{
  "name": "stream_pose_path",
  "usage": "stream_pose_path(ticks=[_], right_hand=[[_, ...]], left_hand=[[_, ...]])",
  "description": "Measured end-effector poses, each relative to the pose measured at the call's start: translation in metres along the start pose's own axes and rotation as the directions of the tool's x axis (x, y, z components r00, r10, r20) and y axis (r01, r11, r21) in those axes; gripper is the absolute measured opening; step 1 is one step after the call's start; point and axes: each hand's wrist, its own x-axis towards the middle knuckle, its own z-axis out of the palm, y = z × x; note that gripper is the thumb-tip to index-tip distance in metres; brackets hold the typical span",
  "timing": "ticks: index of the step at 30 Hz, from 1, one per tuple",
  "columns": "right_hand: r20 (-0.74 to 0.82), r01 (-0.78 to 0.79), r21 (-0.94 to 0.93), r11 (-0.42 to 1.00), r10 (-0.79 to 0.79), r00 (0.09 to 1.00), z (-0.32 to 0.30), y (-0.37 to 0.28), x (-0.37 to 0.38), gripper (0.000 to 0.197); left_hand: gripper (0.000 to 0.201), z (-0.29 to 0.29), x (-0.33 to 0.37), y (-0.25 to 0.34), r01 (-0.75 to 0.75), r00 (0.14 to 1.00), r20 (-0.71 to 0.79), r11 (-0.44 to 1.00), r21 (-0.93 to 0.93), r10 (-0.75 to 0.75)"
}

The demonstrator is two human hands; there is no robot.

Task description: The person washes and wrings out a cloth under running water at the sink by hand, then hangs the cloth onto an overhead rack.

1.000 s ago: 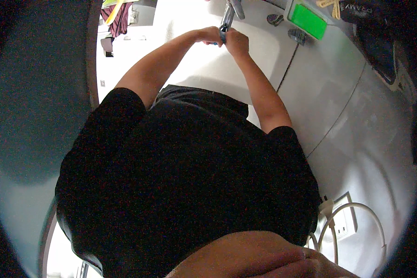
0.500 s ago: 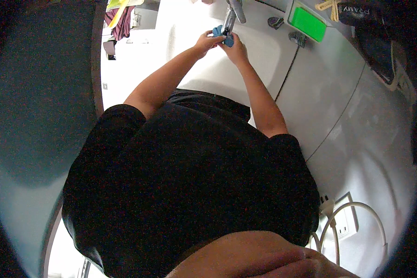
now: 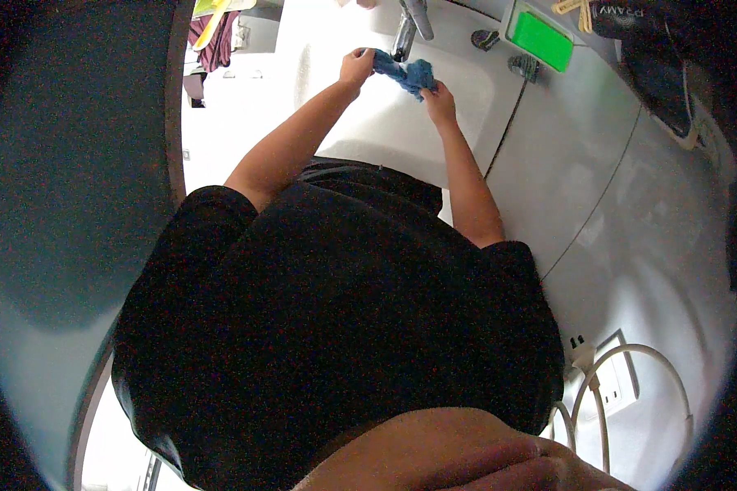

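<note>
A crumpled blue cloth [image 3: 420, 75] is stretched between my two hands over the white washbasin [image 3: 385, 123]. My left hand [image 3: 357, 67] pinches its left end, with the fingers closed. My right hand [image 3: 440, 105] grips the lower right part, also closed and a little nearer to me. Just behind the middle of the cloth is the metal faucet [image 3: 403, 39], its spout pointing down into the basin. Whether water runs from it I cannot tell.
Right of the basin, a bright green block [image 3: 542, 41] sits in a pale tray by two small dark round objects. A wall socket [image 3: 614, 385] with white cables is at lower right. A dark panel [image 3: 74, 180] stands at my left; a purple cloth [image 3: 215, 39] hangs far left.
The cloth was bunched up in both hands right at the spout. Now my hands have moved apart, the right one rightward and nearer, and the cloth is spread between them.
</note>
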Motion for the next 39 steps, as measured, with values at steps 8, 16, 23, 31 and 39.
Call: stream_pose_path(ticks=[8,16,23,31,39], right_hand=[[0.273,-0.734,0.173,0.657,0.684,0.677,-0.001,-0.002,-0.010,0.041],[0.029,0.302,-0.201,0.932,-0.302,0.953,0.025,-0.104,0.004,0.039],[0.233,-0.171,0.066,0.983,0.151,0.961,0.020,-0.097,0.020,0.032],[0.330,-0.177,0.398,0.900,0.039,0.943,-0.003,-0.087,0.016,0.039],[0.423,-0.467,0.580,0.668,0.243,0.873,-0.013,-0.129,-0.001,0.055]], left_hand=[[0.036,-0.002,-0.041,0.032,-0.011,0.938,0.311,0.908,-0.419,0.155],[0.048,-0.017,-0.053,0.037,-0.110,0.891,0.419,0.978,-0.175,0.176],[0.051,-0.040,-0.053,0.043,-0.572,0.799,0.349,0.797,0.193,0.489],[0.045,-0.043,-0.046,0.052,-0.558,0.830,0.260,0.736,0.384,0.494],[0.032,-0.036,-0.012,0.023,-0.215,0.976,0.039,0.976,-0.028,0.216]])
